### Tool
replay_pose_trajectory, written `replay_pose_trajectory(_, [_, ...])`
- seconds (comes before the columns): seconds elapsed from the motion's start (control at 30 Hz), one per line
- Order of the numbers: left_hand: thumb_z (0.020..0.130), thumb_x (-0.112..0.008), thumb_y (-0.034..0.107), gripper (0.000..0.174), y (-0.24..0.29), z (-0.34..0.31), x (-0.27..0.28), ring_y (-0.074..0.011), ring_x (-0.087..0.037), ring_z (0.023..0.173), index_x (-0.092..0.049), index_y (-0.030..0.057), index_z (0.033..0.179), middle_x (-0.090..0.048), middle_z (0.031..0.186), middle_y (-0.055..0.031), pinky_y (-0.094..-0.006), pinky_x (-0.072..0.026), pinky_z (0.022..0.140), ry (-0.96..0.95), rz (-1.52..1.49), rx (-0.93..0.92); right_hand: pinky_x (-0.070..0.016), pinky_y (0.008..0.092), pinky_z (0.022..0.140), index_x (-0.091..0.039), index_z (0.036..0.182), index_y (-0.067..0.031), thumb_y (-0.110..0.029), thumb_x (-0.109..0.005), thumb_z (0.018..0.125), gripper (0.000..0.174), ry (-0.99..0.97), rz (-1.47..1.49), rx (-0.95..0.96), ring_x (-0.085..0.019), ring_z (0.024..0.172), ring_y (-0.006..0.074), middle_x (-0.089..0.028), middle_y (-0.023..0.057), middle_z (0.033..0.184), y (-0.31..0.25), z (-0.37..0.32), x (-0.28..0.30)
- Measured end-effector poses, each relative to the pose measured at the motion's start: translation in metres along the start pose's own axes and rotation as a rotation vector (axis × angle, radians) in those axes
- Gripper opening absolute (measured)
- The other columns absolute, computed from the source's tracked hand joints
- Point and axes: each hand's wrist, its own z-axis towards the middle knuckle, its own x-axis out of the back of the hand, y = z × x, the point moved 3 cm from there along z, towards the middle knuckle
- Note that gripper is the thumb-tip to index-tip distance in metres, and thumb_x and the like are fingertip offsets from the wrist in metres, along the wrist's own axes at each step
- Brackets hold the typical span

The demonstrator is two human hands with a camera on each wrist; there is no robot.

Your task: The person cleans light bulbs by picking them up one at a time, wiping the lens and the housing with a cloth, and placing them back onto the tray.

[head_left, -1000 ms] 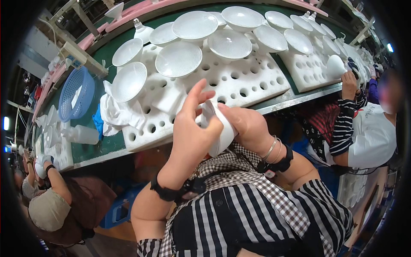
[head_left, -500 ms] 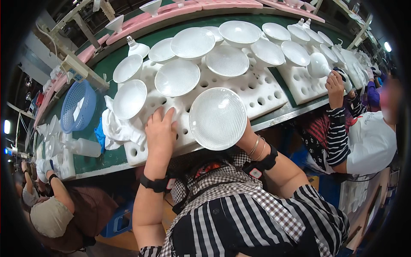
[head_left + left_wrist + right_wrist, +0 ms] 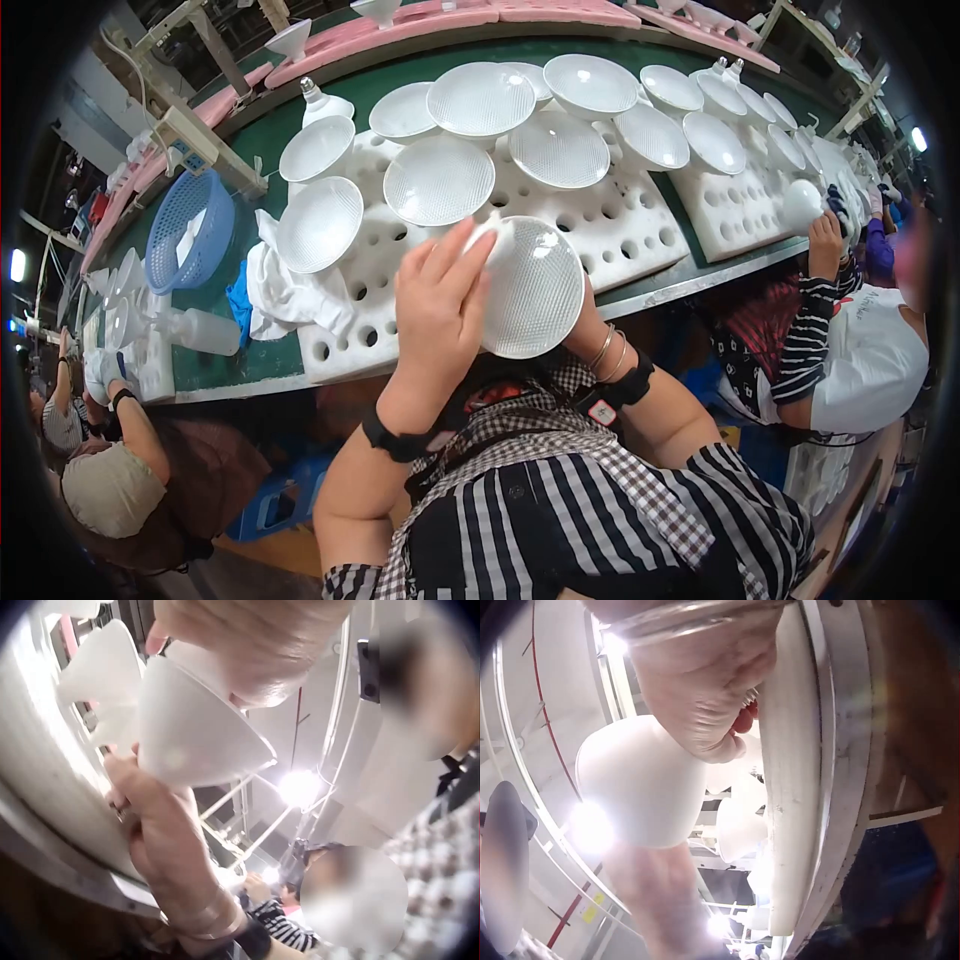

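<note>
Right hand (image 3: 590, 325): fingers clamped on the narrow end of the white lamp (image 3: 535, 290), at the near edge of the bench (image 3: 268, 362). Left hand (image 3: 435, 320): fingers extended, slightly apart, at the lamp's 10 o'clock rim.

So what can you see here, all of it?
held lamp: one, white, in the right hand
other lamps: many, white, mostly over the foam blocks
foam blocks: at least two, white, on the table
table: one, green, beneath them
basket: one, blue, at left
cloth: one, white, near the bottle
bottle: one, whitish, near the basket
strips: several, pink, along the back
other people: several, mixed clothing, both sides
left hand: one, bare, at the held lamp's face
right hand: one, bare, behind it
</note>
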Motion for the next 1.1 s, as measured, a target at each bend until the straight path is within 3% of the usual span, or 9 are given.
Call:
replay_pose_trajectory(0.07, [0.085, -0.064, 0.009, 0.040, 0.005, -0.020, 0.006, -0.0361, -0.053, 0.115, -0.067, 0.0097, 0.125, -0.061, 0.136, -0.0099, -0.0470, -0.0378, 0.099, -0.024, 0.121, -0.031, -0.0552, 0.0350, 0.075, -0.067, 0.110, -0.0014, -0.015, -0.076, 0.080, 0.034, 0.022, -0.244, 0.203, -0.071, 0.086, 0.0249, -0.073, 0.0130, 0.095, -0.007, 0.000, -0.001])
replay_pose_trajectory(0.27, [0.081, -0.066, 0.007, 0.041, 0.035, -0.030, 0.010, -0.0360, -0.053, 0.114, -0.069, 0.0102, 0.122, -0.063, 0.132, -0.0084, -0.0454, -0.0396, 0.097, -0.097, 0.095, -0.203, -0.0566, 0.0318, 0.077, -0.069, 0.109, -0.0020, -0.010, -0.069, 0.085, 0.024, 0.005, 0.554, -0.469, -0.071, 0.089, 0.0183, -0.074, 0.0101, 0.100, 0.022, -0.004, -0.005])
replay_pose_trajectory(0.53, [0.081, -0.064, 0.004, 0.034, 0.034, -0.039, 0.011, -0.0390, -0.054, 0.113, -0.071, 0.0055, 0.114, -0.065, 0.130, -0.0127, -0.0470, -0.0397, 0.098, -0.072, 0.052, -0.171, -0.0565, 0.0324, 0.076, -0.068, 0.111, -0.0022, -0.013, -0.075, 0.081, 0.033, -0.065, -0.333, 0.169, -0.071, 0.091, 0.0235, -0.074, 0.0120, 0.102, 0.009, -0.001, 0.004])
replay_pose_trajectory(0.6, [0.082, -0.065, 0.004, 0.033, 0.044, -0.042, 0.009, -0.0380, -0.054, 0.113, -0.071, 0.0062, 0.114, -0.065, 0.129, -0.0124, -0.0470, -0.0407, 0.098, -0.099, 0.015, -0.276, -0.0569, 0.0321, 0.078, -0.068, 0.111, -0.0022, -0.010, -0.074, 0.082, 0.031, 0.081, 0.885, -0.674, -0.071, 0.092, 0.0206, -0.074, 0.0102, 0.102, 0.039, -0.014, 0.004])
replay_pose_trajectory(0.63, [0.081, -0.065, 0.005, 0.036, 0.030, -0.040, 0.005, -0.0362, -0.055, 0.111, -0.071, 0.0087, 0.116, -0.065, 0.129, -0.0093, -0.0464, -0.0409, 0.096, -0.027, 0.044, -0.222, -0.0578, 0.0318, 0.082, -0.064, 0.119, -0.0022, -0.008, -0.070, 0.086, 0.034, -0.111, 0.118, -0.331, -0.070, 0.096, 0.0180, -0.072, 0.0101, 0.108, 0.043, -0.008, 0.013])
replay_pose_trajectory(0.73, [0.090, -0.061, 0.008, 0.038, -0.020, -0.030, 0.006, -0.0336, -0.055, 0.113, -0.065, 0.0045, 0.128, -0.064, 0.130, -0.0129, -0.0427, -0.0421, 0.097, 0.022, -0.015, 0.051, -0.0587, 0.0312, 0.084, -0.059, 0.126, -0.0024, -0.007, -0.065, 0.090, 0.037, -0.178, -0.113, 0.018, -0.070, 0.097, 0.0176, -0.070, 0.0108, 0.115, 0.024, -0.005, 0.008])
replay_pose_trajectory(0.87, [0.095, -0.058, 0.010, 0.038, -0.015, -0.039, 0.000, -0.0317, -0.055, 0.116, -0.062, 0.0002, 0.131, -0.062, 0.133, -0.0150, -0.0403, -0.0417, 0.102, 0.031, -0.343, 0.206, -0.0548, 0.0324, 0.095, -0.052, 0.135, -0.0034, -0.009, -0.063, 0.093, 0.043, -0.144, 0.513, -0.313, -0.064, 0.112, 0.0187, -0.064, 0.0112, 0.127, 0.035, -0.010, 0.010])
replay_pose_trajectory(1.03, [0.096, -0.058, 0.012, 0.037, -0.012, -0.039, -0.001, -0.0324, -0.055, 0.118, -0.062, -0.0011, 0.130, -0.061, 0.133, -0.0155, -0.0409, -0.0419, 0.102, 0.074, -0.440, 0.280, -0.0534, 0.0329, 0.096, -0.053, 0.134, -0.0024, -0.011, -0.065, 0.093, 0.044, -0.231, 0.026, -0.021, -0.061, 0.115, 0.0158, -0.063, 0.0111, 0.128, 0.001, -0.006, 0.015])
replay_pose_trajectory(1.1, [0.091, -0.062, 0.011, 0.036, 0.000, -0.031, 0.009, -0.0325, -0.054, 0.120, -0.065, 0.0031, 0.126, -0.062, 0.133, -0.0138, -0.0422, -0.0426, 0.099, 0.033, -0.080, 0.102, -0.0548, 0.0315, 0.092, -0.058, 0.129, -0.0022, -0.012, -0.065, 0.093, 0.038, -0.345, 0.419, -0.481, -0.063, 0.110, 0.0151, -0.065, 0.0104, 0.125, 0.000, -0.004, 0.017])
